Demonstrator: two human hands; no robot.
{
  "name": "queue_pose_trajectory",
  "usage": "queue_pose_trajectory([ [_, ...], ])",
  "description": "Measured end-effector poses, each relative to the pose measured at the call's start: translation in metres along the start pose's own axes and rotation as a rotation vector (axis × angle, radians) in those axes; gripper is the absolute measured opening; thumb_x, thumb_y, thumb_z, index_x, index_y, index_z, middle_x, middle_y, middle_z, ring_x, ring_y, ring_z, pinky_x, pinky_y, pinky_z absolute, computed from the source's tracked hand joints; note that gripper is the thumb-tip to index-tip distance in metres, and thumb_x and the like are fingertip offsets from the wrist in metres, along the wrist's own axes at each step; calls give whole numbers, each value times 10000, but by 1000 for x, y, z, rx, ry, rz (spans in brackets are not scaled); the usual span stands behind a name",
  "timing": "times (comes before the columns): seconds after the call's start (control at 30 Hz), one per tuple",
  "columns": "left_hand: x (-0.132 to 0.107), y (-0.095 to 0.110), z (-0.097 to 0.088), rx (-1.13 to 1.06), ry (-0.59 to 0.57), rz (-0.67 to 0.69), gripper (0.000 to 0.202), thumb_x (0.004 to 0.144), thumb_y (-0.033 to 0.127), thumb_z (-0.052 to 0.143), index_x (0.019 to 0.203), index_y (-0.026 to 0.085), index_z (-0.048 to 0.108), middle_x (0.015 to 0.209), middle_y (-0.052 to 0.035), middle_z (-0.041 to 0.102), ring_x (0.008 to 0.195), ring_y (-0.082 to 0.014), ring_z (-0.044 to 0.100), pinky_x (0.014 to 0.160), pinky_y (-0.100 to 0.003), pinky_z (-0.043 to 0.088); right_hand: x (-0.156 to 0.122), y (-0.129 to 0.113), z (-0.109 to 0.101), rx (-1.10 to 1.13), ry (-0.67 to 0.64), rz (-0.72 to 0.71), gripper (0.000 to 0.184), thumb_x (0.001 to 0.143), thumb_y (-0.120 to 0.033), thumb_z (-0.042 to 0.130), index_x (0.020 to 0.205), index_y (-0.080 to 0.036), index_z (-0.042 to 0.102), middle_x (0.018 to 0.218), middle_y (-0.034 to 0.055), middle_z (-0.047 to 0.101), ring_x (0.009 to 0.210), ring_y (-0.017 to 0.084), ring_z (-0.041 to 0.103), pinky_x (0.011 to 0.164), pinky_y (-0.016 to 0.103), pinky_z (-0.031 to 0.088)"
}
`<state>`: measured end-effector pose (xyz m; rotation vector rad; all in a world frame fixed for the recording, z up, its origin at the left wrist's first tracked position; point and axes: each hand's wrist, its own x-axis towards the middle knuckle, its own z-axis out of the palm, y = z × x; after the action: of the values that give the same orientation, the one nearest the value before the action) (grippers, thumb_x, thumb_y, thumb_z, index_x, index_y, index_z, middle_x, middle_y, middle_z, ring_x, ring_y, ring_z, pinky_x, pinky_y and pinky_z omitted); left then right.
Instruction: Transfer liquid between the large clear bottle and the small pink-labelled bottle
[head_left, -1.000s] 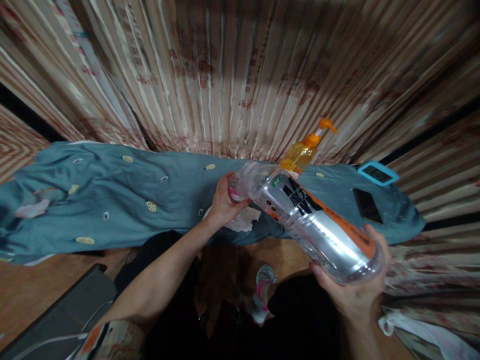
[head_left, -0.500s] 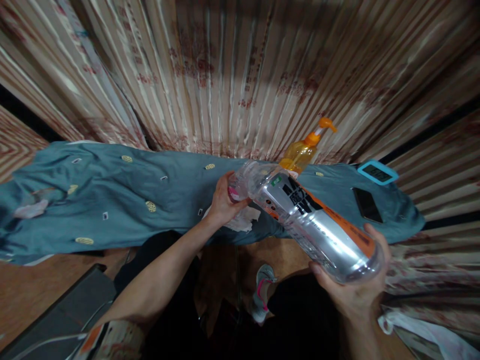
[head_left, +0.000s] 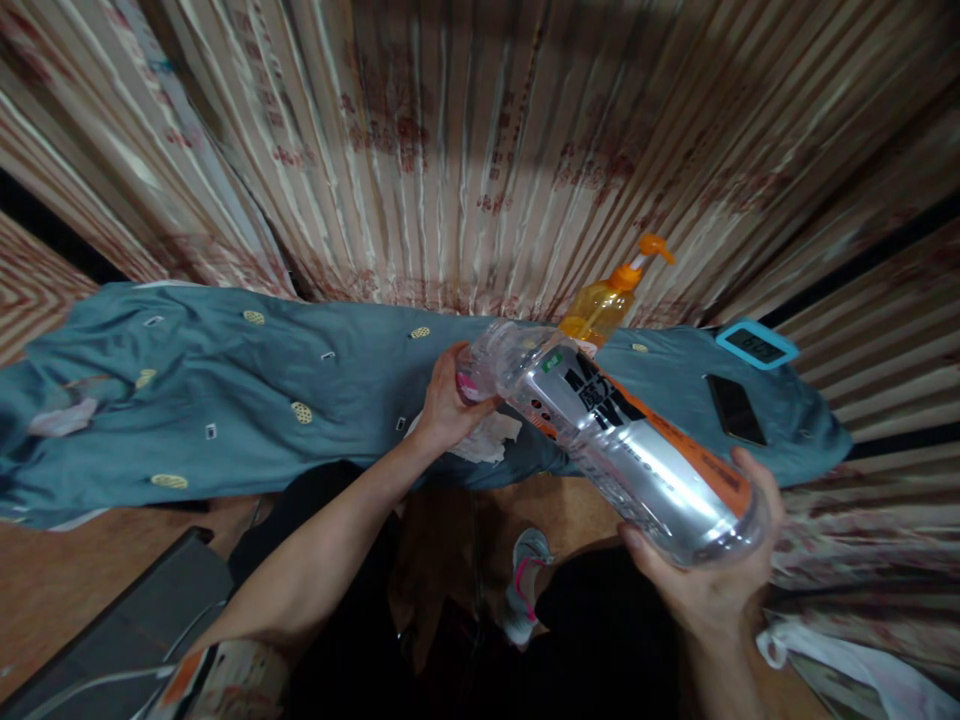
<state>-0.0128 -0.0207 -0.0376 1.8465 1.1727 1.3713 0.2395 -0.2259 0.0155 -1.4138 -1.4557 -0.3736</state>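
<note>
A large clear plastic bottle (head_left: pixel 630 445) with a silver, black and orange label lies slanted in the air between my hands. Its broad end, at the lower right, rests in the curled fingers of my right hand (head_left: pixel 712 570). My left hand (head_left: pixel 450 405) grips the upper-left end, where clear plastic with a pink patch shows. Whether that part is the bottle's own neck or a separate piece, I cannot tell. Below my left hand, a crumpled whitish tissue (head_left: pixel 491 440) lies on the green cloth (head_left: pixel 360 390). Behind the bottle stands an orange pump bottle (head_left: pixel 600 305), partly hidden at its base.
On the right of the cloth are a blue-framed digital clock (head_left: pixel 757 345) and a black phone (head_left: pixel 736 410). Another pale crumpled piece (head_left: pixel 64 415) lies at the far left. A striped curtain (head_left: pixel 465 150) hangs behind. A white bag (head_left: pixel 847 660) is at lower right.
Almost nothing differs. Both hands keep their hold on the bottle, and its label appears turned very slightly.
</note>
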Motion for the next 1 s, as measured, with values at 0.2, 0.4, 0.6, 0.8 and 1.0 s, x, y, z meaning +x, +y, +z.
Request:
queue_pose_trajectory([
  [0.2, 0, -1, 0, 8, 7, 11, 909, 701, 422, 977, 1457, 207, 520, 1455, -174, 678, 1374, -388, 671, 1213, -585, 516, 0, 2, 0, -12, -10, -32, 1151, 760, -689, 889, 1649, -103, 451, 1514, 252, 580, 1380, 433, 603, 1233, 691, 420],
  [0.4, 0, -2, 0, 4, -5, 15, 913, 701, 450, 982, 1457, 213, 529, 1457, -165, 678, 1379, -386, 664, 1221, -595, 509, 0, 2, 1, -7, -6, -2, 1190, 716, -704, 909, 1639, -103, 459, 1510, 256, 579, 1311, 417, 639, 1186, 681, 479],
  [0.6, 0, -1, 0, -2, 2, 3, 916, 692, 444, 989, 1452, 212, 533, 1451, -167, 678, 1373, -392, 667, 1215, -596, 517, 1, 1, 0, -5, -11, -50, 1149, 761, -656, 900, 1667, -110, 450, 1542, 256, 565, 1339, 414, 625, 1190, 668, 475],
  [0.8, 1, 1, -1, 2, -10, 14, 913, 700, 455, 979, 1453, 202, 527, 1449, -174, 683, 1371, -397, 670, 1209, -600, 519, 1, 0, 0, -33, 10, -38, 1191, 732, -743, 884, 1649, -108, 465, 1507, 247, 589, 1297, 416, 645, 1200, 677, 458],
  [1.0, 0, 1, -1, 0, -14, 2, 922, 703, 458, 979, 1457, 196, 519, 1461, -184, 676, 1383, -391, 669, 1219, -592, 513, 3, -3, 1, -28, -2, -54, 1166, 772, -719, 871, 1667, -107, 442, 1495, 242, 586, 1237, 390, 659, 1159, 645, 503],
])
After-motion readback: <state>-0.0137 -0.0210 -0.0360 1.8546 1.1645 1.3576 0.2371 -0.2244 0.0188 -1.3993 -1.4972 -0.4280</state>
